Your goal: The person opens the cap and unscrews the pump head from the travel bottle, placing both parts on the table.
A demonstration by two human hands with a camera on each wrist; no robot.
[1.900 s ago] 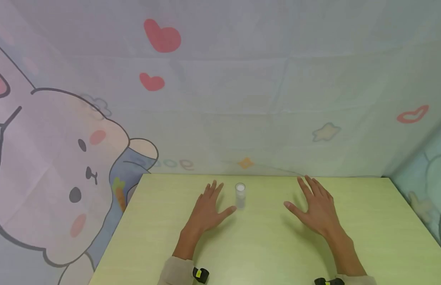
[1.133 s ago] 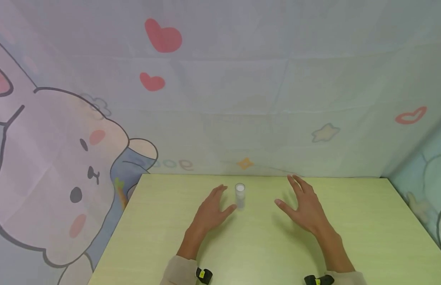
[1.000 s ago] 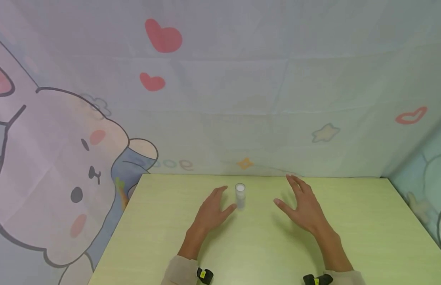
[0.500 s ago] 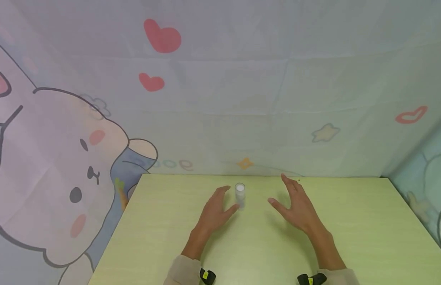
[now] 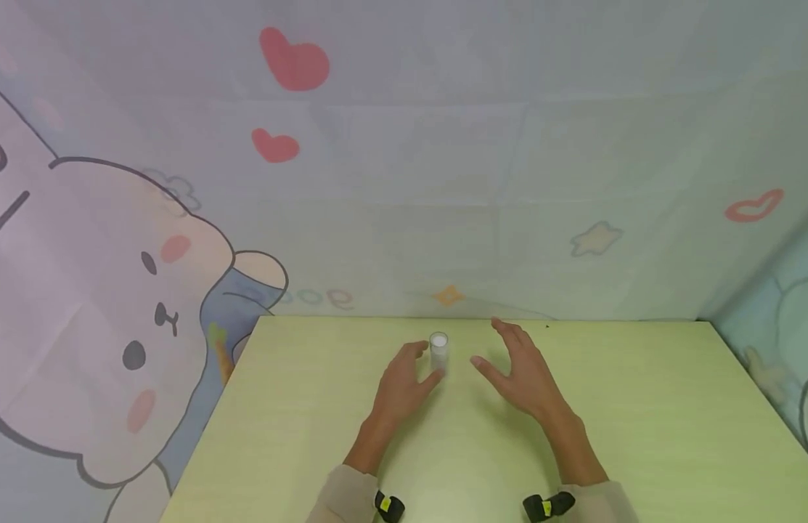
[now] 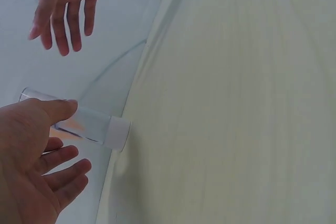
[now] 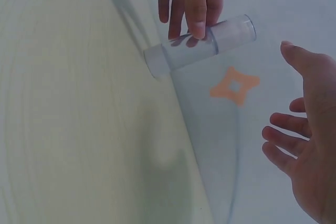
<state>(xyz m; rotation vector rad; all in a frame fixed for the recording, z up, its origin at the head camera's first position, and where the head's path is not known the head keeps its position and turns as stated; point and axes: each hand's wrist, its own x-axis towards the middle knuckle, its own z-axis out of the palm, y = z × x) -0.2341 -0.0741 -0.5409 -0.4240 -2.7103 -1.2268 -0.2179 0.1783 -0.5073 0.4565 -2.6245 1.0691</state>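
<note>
A small clear cylindrical bottle [image 5: 439,353] stands upright on the pale yellow-green table [image 5: 639,407]. Its white end [image 6: 117,134] is at the bottom, as both wrist views show. My left hand [image 5: 401,386] is at the bottle's left side, thumb in front of it and fingers bent loosely with space between them. In the left wrist view the thumb overlaps the clear body [image 6: 94,124]. To the right of the bottle, apart from it, my right hand [image 5: 524,374] holds nothing, its thumb spread from the slightly bent fingers.
Behind the table hangs a pale cloth backdrop [image 5: 404,167] with hearts, a star and a large bunny print [image 5: 90,312]. The table's far edge lies just beyond the bottle. A dark cable [image 5: 806,414] shows at the far right.
Both hands have moved inward toward the bottle, the right hand farther leftward. The left fingers have bent more, and its thumb now overlaps the bottle. The bottle stays in place.
</note>
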